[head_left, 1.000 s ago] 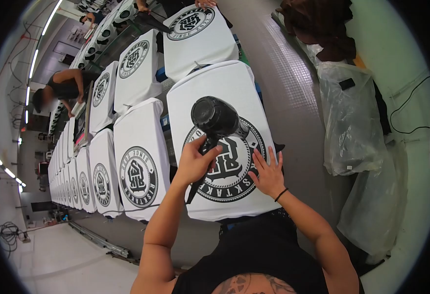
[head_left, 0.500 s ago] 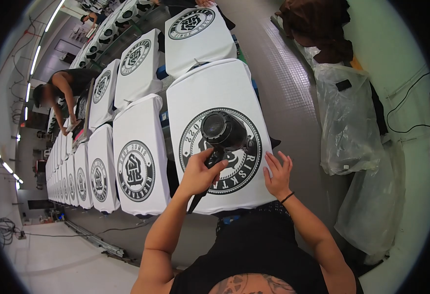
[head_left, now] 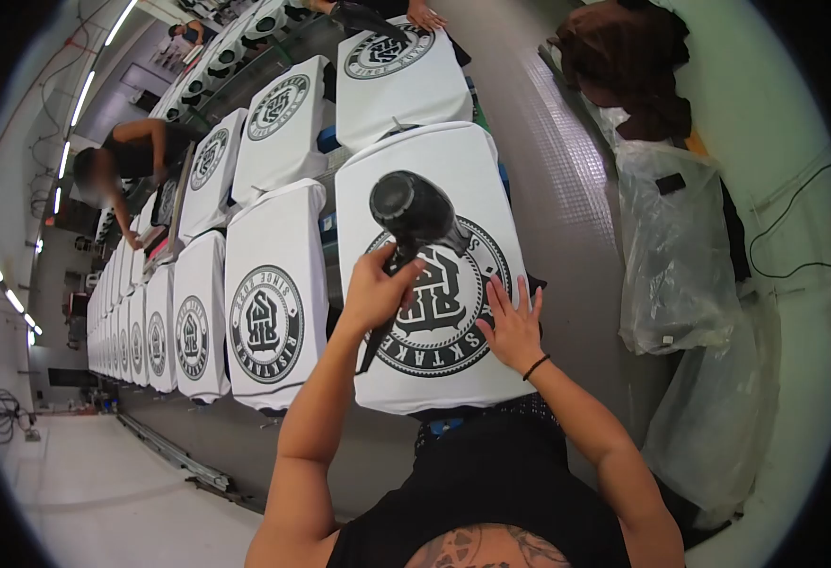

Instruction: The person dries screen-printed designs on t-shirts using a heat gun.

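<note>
My left hand is closed around the handle of a black hair dryer. The dryer is above the printed white T-shirt stretched flat in front of me, its nozzle tilted down to the right. My right hand lies with fingers spread on the shirt's right side, over the edge of the round black print. Part of that print is hidden by the dryer and my hands. The dryer's dark cord runs down past my left wrist.
More printed white shirts lie in rows to the left and ahead. One person leans over a frame at left; another's hand rests by the far shirt, a dark dryer beside it. Clear plastic bags line the right wall.
The dryer has moved up and its nozzle has swung toward the right. My right hand has moved inward from the shirt's edge onto the print. A dark dryer has come over the far shirt.
</note>
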### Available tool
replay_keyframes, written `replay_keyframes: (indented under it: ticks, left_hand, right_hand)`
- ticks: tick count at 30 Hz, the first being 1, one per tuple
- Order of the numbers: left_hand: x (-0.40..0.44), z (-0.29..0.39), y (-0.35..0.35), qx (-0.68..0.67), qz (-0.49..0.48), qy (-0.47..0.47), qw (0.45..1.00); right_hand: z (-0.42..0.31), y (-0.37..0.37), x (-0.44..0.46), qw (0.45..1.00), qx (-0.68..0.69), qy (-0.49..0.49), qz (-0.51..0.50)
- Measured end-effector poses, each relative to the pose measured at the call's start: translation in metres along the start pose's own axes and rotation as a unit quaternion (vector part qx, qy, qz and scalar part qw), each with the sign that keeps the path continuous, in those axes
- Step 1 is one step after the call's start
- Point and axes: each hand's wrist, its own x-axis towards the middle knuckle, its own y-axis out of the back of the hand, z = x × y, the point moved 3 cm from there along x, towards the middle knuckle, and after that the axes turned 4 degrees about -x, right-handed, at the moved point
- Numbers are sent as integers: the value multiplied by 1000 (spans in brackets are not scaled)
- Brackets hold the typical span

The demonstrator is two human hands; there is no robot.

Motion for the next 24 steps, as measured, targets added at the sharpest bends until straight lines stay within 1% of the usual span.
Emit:
replay_keyframes:
  ticks: [1, 3, 4, 6, 9, 10, 14, 19, 21, 24]
  left_hand:
    - [5, 2, 6, 18, 22, -8, 1000]
    - [12, 6, 17, 62, 54, -13, 997]
    - [18, 3, 24, 60, 60, -14, 996]
    - [27, -10, 40, -6, 66, 4, 998]
    - [25, -22, 59, 20, 113, -23, 993]
    - [23, -24, 66, 27, 121, -17, 992]
    - [5, -37, 88, 2, 189, -18, 982]
    - [-34, -50, 109, -16, 205, 15, 979]
    - [-54, -57, 113, 16, 247, 21, 969]
    - [-88, -71, 120, -26, 242, 26, 970]
  right_hand:
    - [0, 0, 1, 1000, 0, 6, 1]
    - [-1, -3, 0, 999, -16, 12, -34]
    - [-1, -3, -1, 999, -27, 16, -39]
    - [0, -2, -3, 999, -28, 21, -31]
    - [1, -4, -3, 999, -28, 20, -32]
    - [0, -4, -2, 999, -32, 18, -27]
    - [3, -12, 4, 998, -38, 18, -37]
    - [6, -9, 5, 997, -48, 40, -44]
    - [6, -9, 6, 997, -48, 35, -54]
    - [5, -8, 7, 996, -47, 38, -62]
